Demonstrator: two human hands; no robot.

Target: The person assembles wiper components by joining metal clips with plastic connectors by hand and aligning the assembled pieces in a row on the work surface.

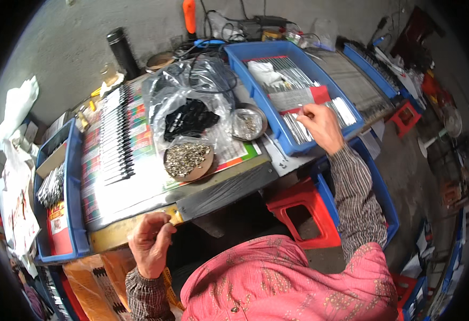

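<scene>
My right hand is over the near part of a large blue tray, its fingers curled together. Thin silvery metal rods lie in rows beneath and beside it. Whatever those fingertips may hold is hidden. At the table's front edge my left hand is raised, thumb and fingers drawn together. I cannot make out anything between them. Between the hands, farther back, a round dish of small brass-coloured metal parts sits on the table. A clear plastic bag with black pieces lies behind it.
Dark-tipped rods lie in a long row on the table. A blue bin stands left, a metal bowl beside the large tray. Below are a red stool and another blue bin. A black bottle stands at the back.
</scene>
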